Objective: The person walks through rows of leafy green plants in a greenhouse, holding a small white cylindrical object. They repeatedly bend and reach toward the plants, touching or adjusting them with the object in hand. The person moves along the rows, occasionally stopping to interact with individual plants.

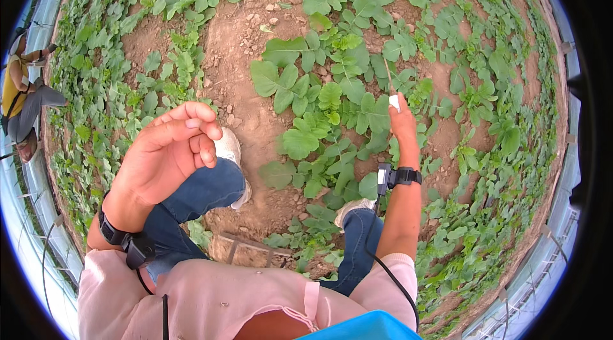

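My right hand (403, 117) is closed around the white handle of a thin, long tool (388, 74), whose narrow, brownish shaft points away from me among the leaves; its far tip is hard to make out. My left hand (167, 148) is raised above my left knee, palm turned inward and fingers loosely curled, with nothing visible in it. Leafy green plants (330, 96) with lobed leaves grow in the soil in front of me, left of the tool. Each wrist wears a black strap with a small device and a cable.
Bare brown soil (244, 72) runs between the plant rows. More leafy plants (110, 52) cover the left side. A wooden frame (254, 244) lies on the ground near my feet. Another person (21, 91) crouches at the far left edge. Plastic sheeting (565, 148) borders the bed.
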### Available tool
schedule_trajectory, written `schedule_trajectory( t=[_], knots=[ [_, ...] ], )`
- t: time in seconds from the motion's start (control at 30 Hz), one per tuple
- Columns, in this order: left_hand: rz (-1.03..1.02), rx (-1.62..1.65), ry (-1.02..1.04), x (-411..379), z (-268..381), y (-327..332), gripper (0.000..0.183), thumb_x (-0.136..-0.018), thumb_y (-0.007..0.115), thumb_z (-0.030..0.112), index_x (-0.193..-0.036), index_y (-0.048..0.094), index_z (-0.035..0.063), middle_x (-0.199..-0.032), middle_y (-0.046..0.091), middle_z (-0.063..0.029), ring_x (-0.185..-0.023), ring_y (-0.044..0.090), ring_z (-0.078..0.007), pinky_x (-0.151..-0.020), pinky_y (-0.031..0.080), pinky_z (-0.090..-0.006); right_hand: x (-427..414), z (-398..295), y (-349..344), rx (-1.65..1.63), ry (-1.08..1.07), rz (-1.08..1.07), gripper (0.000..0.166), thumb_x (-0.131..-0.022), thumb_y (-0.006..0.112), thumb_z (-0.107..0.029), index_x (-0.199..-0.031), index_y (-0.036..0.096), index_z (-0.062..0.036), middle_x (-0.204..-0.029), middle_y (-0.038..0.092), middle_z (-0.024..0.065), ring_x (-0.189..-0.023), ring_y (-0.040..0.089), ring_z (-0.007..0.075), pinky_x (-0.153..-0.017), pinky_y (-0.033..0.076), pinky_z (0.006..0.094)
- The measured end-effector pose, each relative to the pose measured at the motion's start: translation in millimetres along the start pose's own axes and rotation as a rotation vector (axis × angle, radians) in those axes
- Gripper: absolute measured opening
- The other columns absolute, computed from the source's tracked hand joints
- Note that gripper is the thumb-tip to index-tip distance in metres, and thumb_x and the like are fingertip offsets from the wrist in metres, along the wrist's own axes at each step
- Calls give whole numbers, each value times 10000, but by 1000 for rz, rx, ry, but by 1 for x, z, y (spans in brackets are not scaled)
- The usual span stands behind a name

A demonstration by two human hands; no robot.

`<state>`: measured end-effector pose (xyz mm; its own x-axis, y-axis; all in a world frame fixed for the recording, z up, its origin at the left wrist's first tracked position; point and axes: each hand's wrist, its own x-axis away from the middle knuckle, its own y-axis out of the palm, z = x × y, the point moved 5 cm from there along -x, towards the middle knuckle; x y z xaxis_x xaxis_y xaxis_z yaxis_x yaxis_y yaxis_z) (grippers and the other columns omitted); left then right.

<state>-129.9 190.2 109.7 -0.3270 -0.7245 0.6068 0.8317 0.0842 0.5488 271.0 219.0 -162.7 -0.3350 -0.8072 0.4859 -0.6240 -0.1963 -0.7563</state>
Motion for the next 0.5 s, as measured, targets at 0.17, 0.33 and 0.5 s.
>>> schedule_trajectory(
  t=[0.17, 0.33, 0.5],
  knots=[
    [10, 4, -18, 2, -2, -4, 166, -853, 478, 76, -990, 541, 6, -870, 612, -106, -673, 599, -183, -658, 490, -295, 7, -29, 33, -100, 146, -88, 551, -845, 450, -321, -1354, 280, -195, -973, 599, 222, -864, 582, 386, -758, 445, 449],
    [16, -4, -18, 4, -1, 2, 120, -852, 471, 89, -933, 533, 24, -847, 596, -92, -625, 591, -168, -643, 480, -309, 20, -21, 15, 291, -126, 54, 560, -852, 444, -311, -1367, 242, -225, -937, 613, 204, -839, 590, 382, -745, 461, 442],
    [-10, -5, -31, 10, -4, 3, 139, -843, 488, 87, -950, 539, 14, -845, 601, -90, -633, 594, -165, -653, 485, -300, 50, -35, -21, 255, 7, 162, 570, -854, 461, -331, -1367, 232, -236, -954, 609, 210, -853, 581, 397, -736, 459, 459]
  ],
)
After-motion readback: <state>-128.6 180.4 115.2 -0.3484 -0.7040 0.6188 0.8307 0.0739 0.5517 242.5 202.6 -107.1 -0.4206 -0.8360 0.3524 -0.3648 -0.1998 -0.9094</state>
